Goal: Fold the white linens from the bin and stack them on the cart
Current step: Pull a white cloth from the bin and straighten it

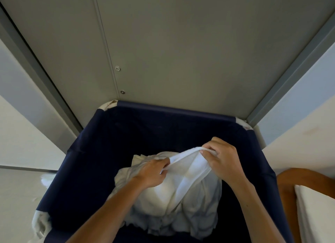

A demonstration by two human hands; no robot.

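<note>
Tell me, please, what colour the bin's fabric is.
The bin is navy blue, shown in the head view.

Dim, soft, even light; deep shadow inside the bin [94, 152]; wide-angle bending at the edges.

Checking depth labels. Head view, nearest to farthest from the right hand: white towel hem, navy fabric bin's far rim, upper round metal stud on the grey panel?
1. White towel hem: pinched by the right hand.
2. Navy fabric bin's far rim: ahead, beyond the hand.
3. Upper round metal stud: on the grey panel, up-left, behind the rim.
</note>
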